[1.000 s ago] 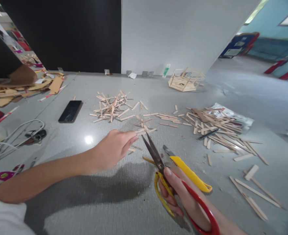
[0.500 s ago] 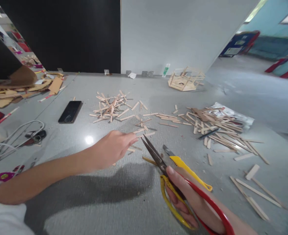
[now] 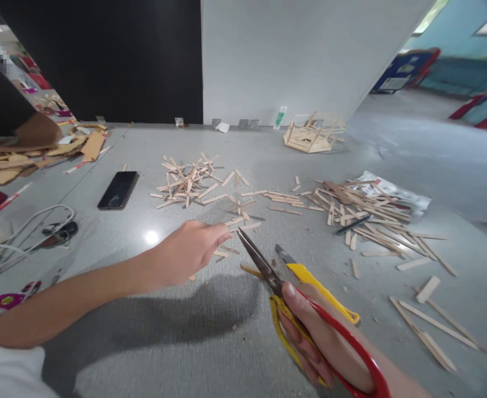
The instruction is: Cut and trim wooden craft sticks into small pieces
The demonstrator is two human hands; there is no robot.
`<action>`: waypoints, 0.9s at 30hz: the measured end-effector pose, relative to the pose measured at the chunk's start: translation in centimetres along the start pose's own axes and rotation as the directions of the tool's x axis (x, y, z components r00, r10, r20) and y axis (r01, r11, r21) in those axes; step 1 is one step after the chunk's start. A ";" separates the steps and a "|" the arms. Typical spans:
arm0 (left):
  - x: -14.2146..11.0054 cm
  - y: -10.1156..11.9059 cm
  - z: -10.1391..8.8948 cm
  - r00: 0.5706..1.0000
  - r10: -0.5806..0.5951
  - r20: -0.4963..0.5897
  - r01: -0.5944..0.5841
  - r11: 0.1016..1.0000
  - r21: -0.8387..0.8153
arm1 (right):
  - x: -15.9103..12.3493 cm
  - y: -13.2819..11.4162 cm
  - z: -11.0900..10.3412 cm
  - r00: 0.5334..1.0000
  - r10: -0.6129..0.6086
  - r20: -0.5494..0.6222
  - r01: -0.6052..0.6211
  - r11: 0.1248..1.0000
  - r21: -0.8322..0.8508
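Observation:
My right hand (image 3: 309, 337) is wrapped round the handles of a pair of scissors (image 3: 263, 265), one handle red and one yellow. The blades are closed together and point up and left, tips close to my left fingertips. My left hand (image 3: 193, 249) hovers above the table with thumb and fingers pinched; whatever is between them, I cannot make out. Thin wooden sticks (image 3: 249, 226) show just beyond those fingertips. Beside the scissors lies a yellow utility knife (image 3: 318, 290) with its blade out, partly behind my right hand.
A heap of short stick pieces (image 3: 189, 179) lies ahead; longer sticks (image 3: 371, 213) are piled at right by a plastic bag (image 3: 417, 204). A stick-built frame (image 3: 313, 138) stands at the back near a glue tube (image 3: 280, 117). A phone (image 3: 119, 190) and cables (image 3: 67, 215) are at left.
The scissor blades, slightly apart before, have come together, and the handles have closed up in my right hand. My left hand has barely moved.

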State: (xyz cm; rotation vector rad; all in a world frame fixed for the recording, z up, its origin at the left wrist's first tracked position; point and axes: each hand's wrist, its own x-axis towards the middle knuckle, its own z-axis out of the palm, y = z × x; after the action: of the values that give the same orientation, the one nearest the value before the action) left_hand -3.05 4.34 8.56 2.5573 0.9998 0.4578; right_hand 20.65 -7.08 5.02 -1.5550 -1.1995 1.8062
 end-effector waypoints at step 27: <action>0.1 0.2 0.0 0.998 0.042 -0.041 -0.043 0.998 -0.037 | -0.2 0.5 0.7 0.999 -0.037 0.028 0.035 0.997 0.062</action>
State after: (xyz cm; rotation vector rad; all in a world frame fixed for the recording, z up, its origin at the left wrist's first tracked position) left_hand -2.87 4.32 8.70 2.5491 0.9425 0.5368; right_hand 20.15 -7.70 4.63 -1.4686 -1.1667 1.8315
